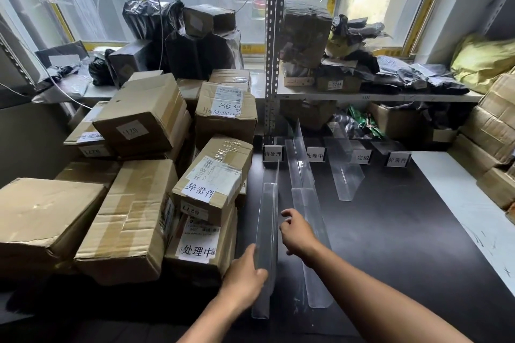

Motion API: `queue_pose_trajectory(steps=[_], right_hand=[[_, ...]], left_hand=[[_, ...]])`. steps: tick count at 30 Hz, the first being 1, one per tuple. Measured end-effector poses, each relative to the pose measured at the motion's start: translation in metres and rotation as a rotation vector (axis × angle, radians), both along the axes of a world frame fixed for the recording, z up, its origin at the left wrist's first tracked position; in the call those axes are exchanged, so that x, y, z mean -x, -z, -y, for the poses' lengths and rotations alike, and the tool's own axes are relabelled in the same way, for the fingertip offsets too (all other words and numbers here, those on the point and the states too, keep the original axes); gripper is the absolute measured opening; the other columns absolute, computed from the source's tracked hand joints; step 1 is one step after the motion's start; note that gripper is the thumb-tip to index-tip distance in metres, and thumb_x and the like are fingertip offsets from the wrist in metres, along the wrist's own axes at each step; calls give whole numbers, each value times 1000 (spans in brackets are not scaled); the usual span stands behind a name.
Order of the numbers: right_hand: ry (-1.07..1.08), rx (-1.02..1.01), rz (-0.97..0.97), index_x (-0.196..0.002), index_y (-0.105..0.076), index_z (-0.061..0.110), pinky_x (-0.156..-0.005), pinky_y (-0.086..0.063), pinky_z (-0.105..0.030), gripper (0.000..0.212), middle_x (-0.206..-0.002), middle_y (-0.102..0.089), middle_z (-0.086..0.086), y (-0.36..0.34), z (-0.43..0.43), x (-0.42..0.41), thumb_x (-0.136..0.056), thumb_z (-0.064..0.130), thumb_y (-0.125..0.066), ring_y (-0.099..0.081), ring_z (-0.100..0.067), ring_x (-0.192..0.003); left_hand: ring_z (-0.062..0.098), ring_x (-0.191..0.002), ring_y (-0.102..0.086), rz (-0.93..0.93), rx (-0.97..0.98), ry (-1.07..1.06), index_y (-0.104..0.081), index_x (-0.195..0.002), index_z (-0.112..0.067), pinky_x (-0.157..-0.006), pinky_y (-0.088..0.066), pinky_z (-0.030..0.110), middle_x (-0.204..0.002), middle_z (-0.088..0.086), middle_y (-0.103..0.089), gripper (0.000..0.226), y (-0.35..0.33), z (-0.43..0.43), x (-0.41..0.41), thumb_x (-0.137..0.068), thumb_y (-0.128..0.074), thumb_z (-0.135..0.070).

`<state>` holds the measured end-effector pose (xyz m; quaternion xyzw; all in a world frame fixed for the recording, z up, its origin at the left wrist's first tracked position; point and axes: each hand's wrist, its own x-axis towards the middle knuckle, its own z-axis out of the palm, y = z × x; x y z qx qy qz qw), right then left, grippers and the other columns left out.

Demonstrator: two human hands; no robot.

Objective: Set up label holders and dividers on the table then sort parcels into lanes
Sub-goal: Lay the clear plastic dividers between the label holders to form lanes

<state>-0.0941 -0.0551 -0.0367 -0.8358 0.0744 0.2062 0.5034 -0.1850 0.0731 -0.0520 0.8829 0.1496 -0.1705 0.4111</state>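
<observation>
A clear plastic divider (268, 231) stands on edge on the black table (395, 237), running away from me below the leftmost label holder (272, 154). My left hand (245, 273) grips its near part, thumb on the right face and fingers on the left. My right hand (296, 231) hovers just right of it, its loosely curled fingertips at the wall, holding nothing. A second divider (306, 203) and a third one (344, 172) lie further right. Three more label holders (315, 156) (363, 158) (399, 159) line the table's far edge.
Several labelled cardboard parcels (211, 184) are stacked high at the left, right against the table's edge. More cartons (490, 131) rise at the right beside a white surface (468, 211). Metal shelving (271, 64) with bags and boxes stands behind.
</observation>
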Motion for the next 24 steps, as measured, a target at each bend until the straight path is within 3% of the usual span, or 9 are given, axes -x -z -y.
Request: queue_pose_trajectory(steps=[3, 5, 7, 8, 10, 12, 16, 19, 24], right_hand=[[18, -2, 53, -136, -46, 20, -59, -48, -33, 38, -105, -61, -4, -6, -2, 0, -99, 14, -39, -54, -15, -66], [19, -51, 39, -133, -48, 21, -55, -48, -33, 35, -106, -59, -3, -11, -3, -1, -99, 15, -42, -54, -17, -68], [24, -106, 7, -129, -51, 22, -53, -48, -32, 30, -106, -58, -2, -17, -4, -2, -100, 18, -46, -56, -20, -74], [28, -134, -6, -127, -53, 22, -51, -49, -31, 27, -106, -59, -2, -20, -5, -3, -101, 19, -47, -57, -21, -76], [49, -203, -33, -126, -55, 20, -47, -49, -31, 25, -102, -60, -4, -24, -6, -4, -101, 20, -49, -56, -21, -74], [74, -283, -44, -127, -56, 16, -46, -50, -30, 26, -99, -58, -6, -29, -7, -6, -103, 21, -49, -54, -19, -68], [121, -383, -37, -128, -56, 13, -51, -53, -31, 31, -101, -53, -5, -41, -10, -14, -104, 31, -49, -54, -19, -72], [150, -470, -89, -131, -52, 23, -57, -60, -39, 47, -120, -55, -4, -57, -12, -20, -99, 58, -46, -61, -28, -95], [194, -580, -85, -137, -51, 29, -57, -60, -43, 60, -132, -54, -7, -74, -4, -37, -92, 69, -47, -61, -35, -106]], left_hand=[[13, -59, -57, 6, 177, -136, -36, -151, -30, -56, -45, 24, -91, -3, -65, 71, 4, 1, -1, -86, -55, -9], [9, -58, -55, 108, 182, -224, -46, -147, -26, -58, -48, 24, -82, -10, -64, 59, 7, 2, -3, -92, -54, -6], [-2, -67, -58, 214, 133, -260, -53, -142, -22, -65, -47, 12, -89, -15, -67, 48, 3, 5, -3, -97, -50, -8], [-1, -78, -63, 247, 121, -272, -55, -141, -22, -73, -48, 11, -100, -12, -71, 45, -2, 7, -3, -98, -49, -9], [18, -100, -69, 279, 85, -282, -57, -139, -23, -86, -54, 27, -118, -1, -72, 43, -11, 9, -1, -98, -47, -13], [28, -101, -68, 309, 14, -300, -57, -139, -24, -82, -53, 33, -113, 4, -74, 42, -25, 12, 2, -98, -49, -16], [23, -97, -68, 444, -194, -214, -56, -138, -31, -81, -53, 33, -109, 0, -75, 42, -57, 20, 13, -98, -50, -23], [20, -103, -65, 489, -298, -117, -50, -143, -33, -82, -47, 33, -112, -1, -72, 44, -83, 31, 20, -101, -46, -24], [17, -99, -64, 530, -231, -85, -56, -139, -33, -81, -47, 32, -111, -5, -70, 45, -108, 37, 20, -95, -52, -22]])
